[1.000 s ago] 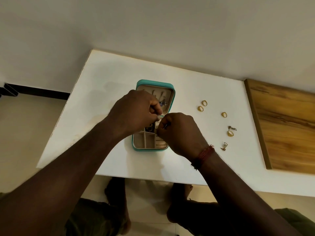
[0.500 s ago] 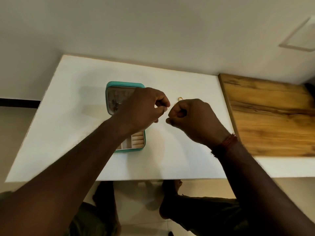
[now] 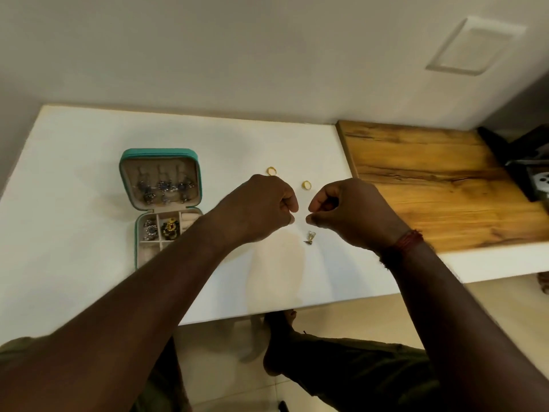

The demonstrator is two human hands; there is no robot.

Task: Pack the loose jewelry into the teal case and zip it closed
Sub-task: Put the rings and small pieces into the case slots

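Earring (image 3: pixel 310 237) one, gold rings (image 3: pixel 271 171) two, teal case (image 3: pixel 159 153) one, open; left hand (image 3: pixel 261 209), right hand (image 3: pixel 353 214), grips curled, contents untellable

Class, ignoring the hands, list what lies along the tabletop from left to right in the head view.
From the left: teal case → first gold ring → second gold ring → wooden board. The earring lines up with the second ring, so omitted.

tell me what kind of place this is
Probably a room in a home: a plain white tabletop against a bare wall, a small teal zip-up jewelry case lying open on it, pale floor tiles below.
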